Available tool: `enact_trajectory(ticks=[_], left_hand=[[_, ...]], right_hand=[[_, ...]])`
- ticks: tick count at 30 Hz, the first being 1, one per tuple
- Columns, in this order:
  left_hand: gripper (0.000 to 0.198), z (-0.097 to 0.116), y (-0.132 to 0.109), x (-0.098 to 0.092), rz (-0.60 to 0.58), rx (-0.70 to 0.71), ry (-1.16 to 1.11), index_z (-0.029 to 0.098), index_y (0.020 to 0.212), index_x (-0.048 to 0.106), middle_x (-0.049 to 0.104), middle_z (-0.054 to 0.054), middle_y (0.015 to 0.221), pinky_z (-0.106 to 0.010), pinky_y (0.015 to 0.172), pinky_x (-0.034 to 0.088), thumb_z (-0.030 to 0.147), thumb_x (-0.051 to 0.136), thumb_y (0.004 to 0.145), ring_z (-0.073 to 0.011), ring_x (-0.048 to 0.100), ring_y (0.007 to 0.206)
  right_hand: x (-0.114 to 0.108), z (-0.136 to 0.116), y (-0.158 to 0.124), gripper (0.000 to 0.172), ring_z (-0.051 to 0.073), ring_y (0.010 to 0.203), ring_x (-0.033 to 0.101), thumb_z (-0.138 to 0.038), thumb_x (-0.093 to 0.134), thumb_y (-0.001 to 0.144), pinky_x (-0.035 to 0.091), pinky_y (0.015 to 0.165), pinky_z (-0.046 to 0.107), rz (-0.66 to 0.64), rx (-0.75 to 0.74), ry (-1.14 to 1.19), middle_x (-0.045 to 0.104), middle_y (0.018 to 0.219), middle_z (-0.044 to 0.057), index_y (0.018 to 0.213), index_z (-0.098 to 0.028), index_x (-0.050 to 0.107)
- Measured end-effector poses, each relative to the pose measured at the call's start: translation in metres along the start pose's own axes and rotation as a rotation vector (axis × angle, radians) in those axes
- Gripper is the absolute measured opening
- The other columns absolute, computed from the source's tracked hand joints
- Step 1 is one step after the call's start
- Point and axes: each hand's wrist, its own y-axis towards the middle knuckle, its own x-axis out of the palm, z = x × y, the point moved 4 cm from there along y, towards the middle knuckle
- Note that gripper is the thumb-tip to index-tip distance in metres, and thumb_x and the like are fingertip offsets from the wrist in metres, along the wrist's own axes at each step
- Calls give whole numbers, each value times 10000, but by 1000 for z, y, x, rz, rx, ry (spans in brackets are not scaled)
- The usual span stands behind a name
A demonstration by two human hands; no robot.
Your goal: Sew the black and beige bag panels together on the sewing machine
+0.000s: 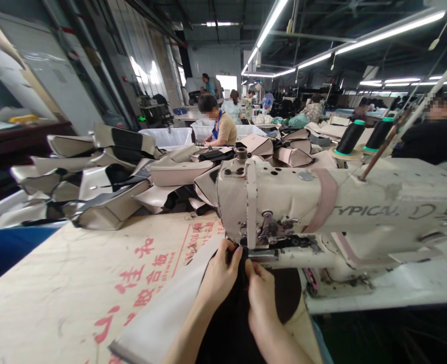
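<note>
Black fabric (225, 331) lies at six o'clock of the sewing machine (280, 197), a pale panel (159, 308) at its eight o'clock; whether the two are joined cannot be told. The fabric appears light, soft and prone to bunching; the panel seems stiffer, its smooth face perhaps slippery. Neither looks fragile. The gathered upper edge offers the best hold. Left hand (222, 265): fingers curled, pinching that edge, forearm entering from seven o'clock. Right hand (261, 290): thumb and fingers closed on the fabric opposite, forearm from five o'clock.
</note>
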Motion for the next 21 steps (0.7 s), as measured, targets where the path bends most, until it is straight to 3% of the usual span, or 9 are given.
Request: enact_trajectory(ticks=[6,15,21], left_hand=[[230,-1,0,1,-2,-11,-19,219,884,466,541,39,665,-252,604,382,439,407,851,-149,520,612],[228,-2,4,0,11,-27,-16,211,882,490,518,42,628,-253,589,370,425,427,834,-151,505,594],[235,-5,8,1,18,-28,-22,201,909,508,545,31,648,-260,596,376,407,432,824,-159,519,606]], right_hand=[[-2,1,0,339,107,485,398,-463,630,667,275,438,224,14,28,-7,505,476,-13,685,-125,649],[-5,10,8,414,98,487,406,-518,618,678,300,445,220,5,5,-36,543,533,-1,712,-106,651],[-6,3,12,417,97,467,392,-535,571,732,293,444,220,-24,-99,-196,499,480,-25,625,-134,611]])
